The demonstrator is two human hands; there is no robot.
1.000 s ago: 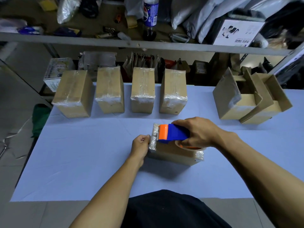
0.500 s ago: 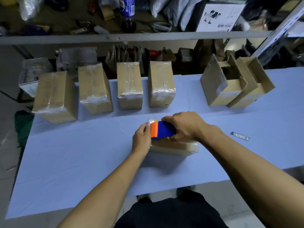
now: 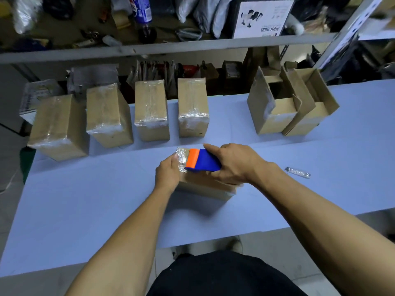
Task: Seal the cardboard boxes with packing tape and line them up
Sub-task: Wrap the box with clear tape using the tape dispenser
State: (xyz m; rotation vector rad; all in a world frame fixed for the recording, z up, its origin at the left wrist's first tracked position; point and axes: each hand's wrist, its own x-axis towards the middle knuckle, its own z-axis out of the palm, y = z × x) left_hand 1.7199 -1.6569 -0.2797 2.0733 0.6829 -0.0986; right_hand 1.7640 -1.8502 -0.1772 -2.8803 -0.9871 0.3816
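Head cam: plain brown box (image 3: pixel 205 186) sits mid-worktop (image 3: pixel 85 206), its left end wrapped in shiny, crinkly clear tape. Left hand (image 3: pixel 167 175) grips that taped end, fingers curled on it. Right hand (image 3: pixel 233 165) is wrapped around the blue-and-orange tape dispenser (image 3: pixel 202 161) on top.

A brown cardboard box (image 3: pixel 205 186) lies flat near the middle of the counter (image 3: pixel 85 199), its left end wrapped in shiny clear tape. A blue and orange tape dispenser (image 3: pixel 201 161) rests on its top, orange end to the left. Four sealed boxes (image 3: pixel 149 112) stand in a row along the counter's far edge. Two open boxes (image 3: pixel 288 110), flaps up, sit toward the far right corner, touching each other.
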